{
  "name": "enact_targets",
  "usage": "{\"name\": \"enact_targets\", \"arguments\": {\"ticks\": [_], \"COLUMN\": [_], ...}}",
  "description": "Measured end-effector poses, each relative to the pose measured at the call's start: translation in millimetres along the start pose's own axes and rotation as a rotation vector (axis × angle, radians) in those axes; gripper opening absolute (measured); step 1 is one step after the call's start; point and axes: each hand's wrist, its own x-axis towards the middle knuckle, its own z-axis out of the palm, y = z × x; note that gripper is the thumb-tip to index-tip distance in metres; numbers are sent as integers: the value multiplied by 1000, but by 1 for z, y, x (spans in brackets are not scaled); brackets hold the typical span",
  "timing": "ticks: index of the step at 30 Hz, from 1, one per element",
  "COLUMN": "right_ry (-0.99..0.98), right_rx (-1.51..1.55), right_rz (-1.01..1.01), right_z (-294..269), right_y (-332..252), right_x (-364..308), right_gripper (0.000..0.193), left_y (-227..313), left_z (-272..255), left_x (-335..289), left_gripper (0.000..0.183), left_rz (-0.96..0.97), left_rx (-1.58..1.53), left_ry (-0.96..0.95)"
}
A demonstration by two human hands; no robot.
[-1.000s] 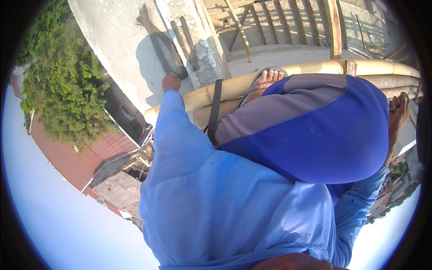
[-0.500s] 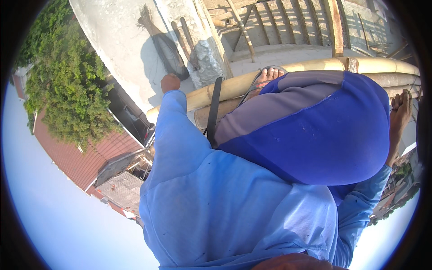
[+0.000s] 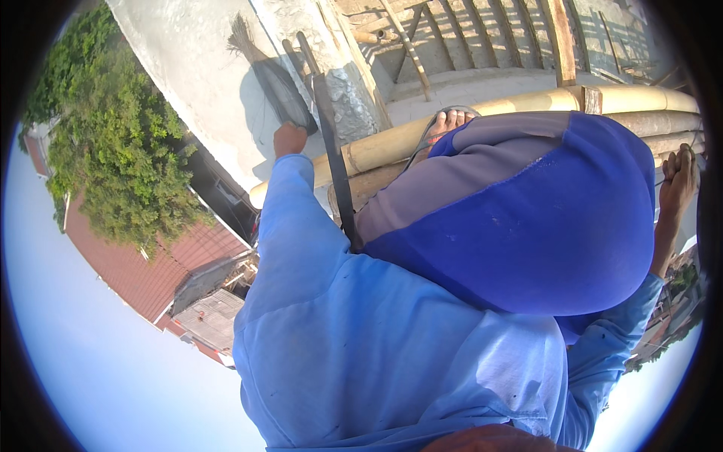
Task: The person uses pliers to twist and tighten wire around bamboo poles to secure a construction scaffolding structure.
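Stick broom (image 3: 273, 81) lies past the bamboo on a pale concrete ledge (image 3: 181, 68), its bristles pointing away from the person. Nearest is the blue shirt (image 3: 392, 346), then a bent knee (image 3: 527, 218) in blue and grey cloth. A dark strap (image 3: 337, 169) reaches up from beside the knee across a light bamboo pole (image 3: 520, 104), where a sandalled foot (image 3: 449, 120) shows. At the far right, the right hand (image 3: 680, 175) has its fingers bent at the poles (whether they truly grip, I cannot tell). The left hand (image 3: 290, 139) is curled at the broom's lower end; whether it grasps the sticks is unclear too. Dark rods (image 3: 292, 56) lie beside the broom. Beyond are a wooden post (image 3: 560, 45), a leafy tree (image 3: 120, 151) and a reddish roof (image 3: 128, 260).
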Motion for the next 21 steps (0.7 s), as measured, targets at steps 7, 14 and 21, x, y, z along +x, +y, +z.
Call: {"name": "enact_targets", "arguments": {"ticks": [7,14,21], "right_ry": [0,3,196], "right_rx": [17,-63,17], "right_rz": [49,38,102], "right_z": [-15,-41,32], "right_y": [9,23,-17], "right_x": [10,15,-18], "right_gripper": [27,33,24], "left_y": [-13,22,8], "left_z": [-1,-24,-19], "left_x": [18,-8,3], "left_gripper": [29,23,23], "left_rz": [172,-5,55], "left_rx": [178,170,258], "left_ry": [-95,-4,-47]}}
